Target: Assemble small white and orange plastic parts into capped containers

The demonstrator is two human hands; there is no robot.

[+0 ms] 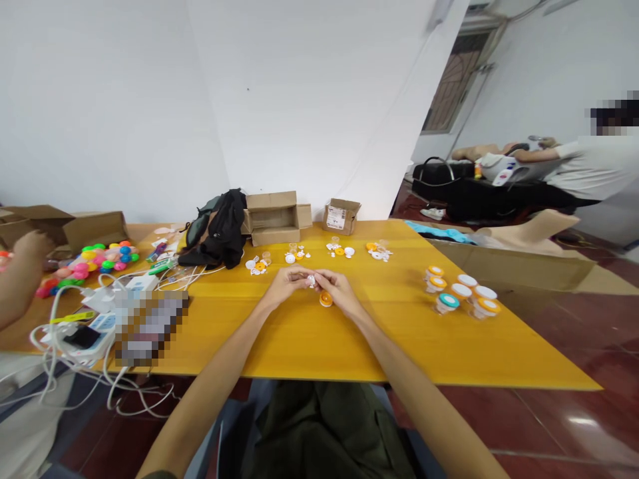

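Observation:
Over the middle of the yellow table, my left hand (288,283) and my right hand (335,287) meet, their fingertips closed on one small white plastic piece (312,281). Its exact kind is too small to make out. Just below my right fingers an orange-rimmed round lid or cap (326,299) rests on the table. Beyond my hands lie loose groups of white and orange parts, among them a white disc (290,258), an orange ring (340,252) and a small clear cup (266,257).
Several clear jars with coloured lids (449,301) stand at the right. Cardboard boxes (276,233) and a black bag (218,229) sit at the back. To the left are a power strip with tangled cables (107,322), colourful balls (82,266) and another person's arm (20,279).

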